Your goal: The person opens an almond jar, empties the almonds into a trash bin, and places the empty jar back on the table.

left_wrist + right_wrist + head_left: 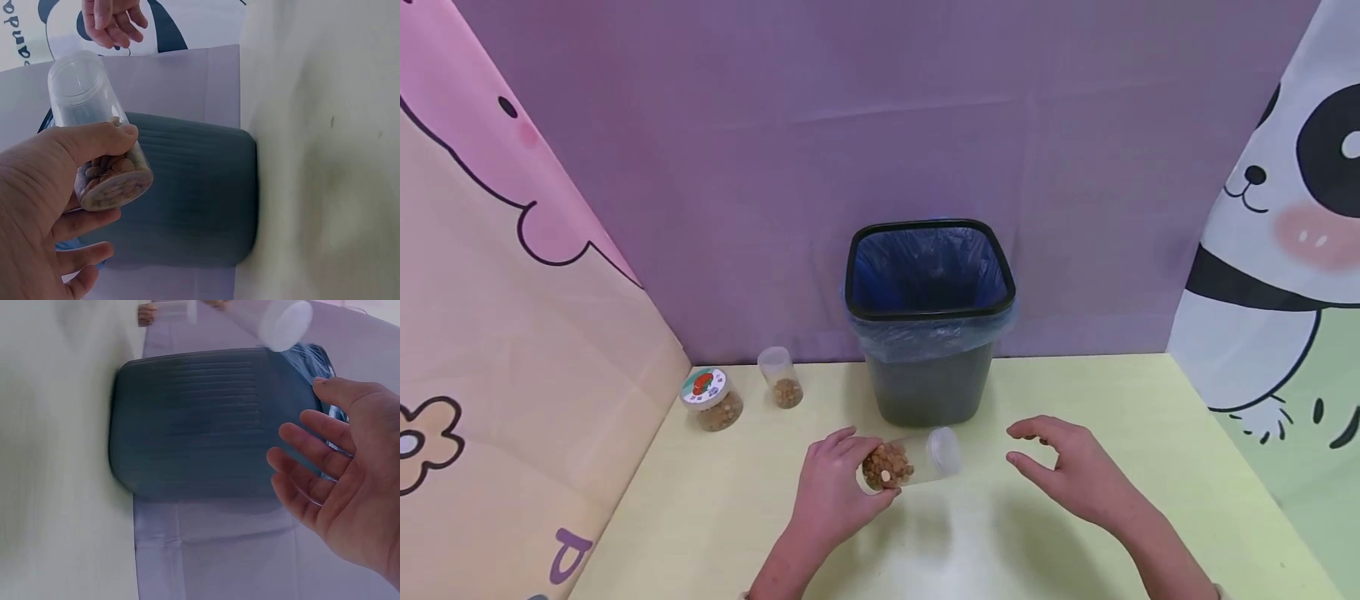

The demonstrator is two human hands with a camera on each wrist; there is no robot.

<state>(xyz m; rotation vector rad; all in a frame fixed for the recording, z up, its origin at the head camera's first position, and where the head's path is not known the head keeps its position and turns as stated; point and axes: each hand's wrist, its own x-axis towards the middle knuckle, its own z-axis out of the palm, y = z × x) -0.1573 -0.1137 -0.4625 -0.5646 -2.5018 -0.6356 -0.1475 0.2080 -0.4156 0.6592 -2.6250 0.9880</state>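
In the head view my left hand (837, 487) grips a clear plastic jar (925, 467) by its base end, thumb and fingers on either side. The jar lies nearly sideways above the table, its translucent white lid (945, 451) pointing right. Small brown nut-like pieces (887, 465) are gathered at the held end. The left wrist view shows the thumb across the jar wall (84, 94), with the other fingers behind and below it. My right hand (1078, 471) is apart from the jar, to its right, fingers spread and holding nothing; its palm (369, 506) shows in the right wrist view.
A dark grey bin (928, 387) with a blue liner and black rim stands behind the hands, against the purple backdrop. At the back left are a squat jar (721, 411) with a picture label on its lid and a small clear container (785, 387), both holding brown pieces.
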